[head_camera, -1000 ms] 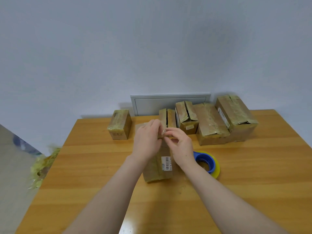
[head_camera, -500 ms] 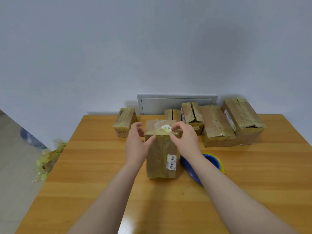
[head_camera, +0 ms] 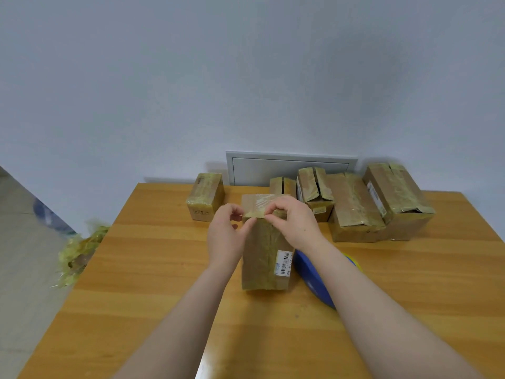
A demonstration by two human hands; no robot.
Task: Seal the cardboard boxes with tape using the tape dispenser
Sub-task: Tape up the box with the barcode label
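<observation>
boxes (head_camera: 355,206) crowd table's (head_camera: 153,269) far edge, near side open

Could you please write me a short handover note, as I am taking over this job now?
Left hand grips the upright box at its top left corner; right hand pinches the tape strip on its top front edge.
Tape dispenser lies on the table right of it, partly under the right forearm.
Done: tape across this box's top.
To do: smooth it down, then tape the gaping box behind.
</observation>
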